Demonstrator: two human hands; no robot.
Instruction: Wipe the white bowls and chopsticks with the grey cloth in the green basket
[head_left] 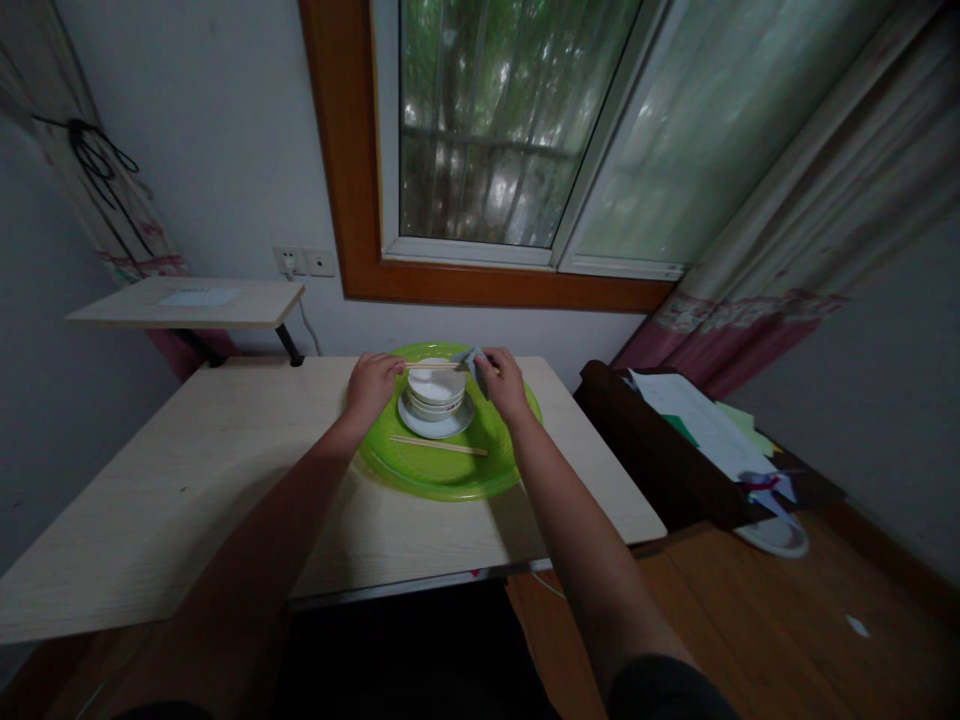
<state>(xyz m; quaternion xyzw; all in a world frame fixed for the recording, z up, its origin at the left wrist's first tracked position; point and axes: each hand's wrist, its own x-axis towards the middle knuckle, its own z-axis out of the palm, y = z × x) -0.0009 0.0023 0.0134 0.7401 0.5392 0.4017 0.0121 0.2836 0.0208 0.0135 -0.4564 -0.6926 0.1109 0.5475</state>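
My left hand (373, 385) pinches one end of a pair of chopsticks (435, 365), held level above the bowls. My right hand (502, 378) is closed on a grey cloth (475, 366), which wraps the other end of the chopsticks. Beneath them, a stack of white bowls (435, 390) sits on a white plate (436, 429). The plate rests on a round green tray (442, 487). More chopsticks (439, 445) lie on the tray in front of the plate.
The tray stands on a pale wooden table (247, 480). A small raised shelf (195, 303) is at the back left, with a wall socket (304, 262) behind it. Right of the table is a dark brown piece of furniture (652, 450) with papers (690, 410) beside it.
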